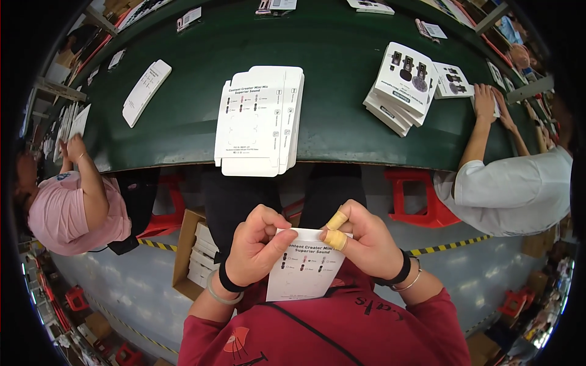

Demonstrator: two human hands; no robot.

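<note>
Pinching white box (298, 276) by top edge, gripped in both left hand (259, 244) & right hand (365, 241). Held close to red shirt (366, 329), off tabletop (183, 143) w/ stack of flat boxes (259, 125). Could crease or tear nr top if pressed unevenly; could also slip, poss. b/c of tape (335, 239) on right thumb.

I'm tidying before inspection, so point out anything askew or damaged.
The stack of white printed cartons at right on the green table sits askew, its layers turned at differing angles. The held white carton shows no visible damage.
</note>
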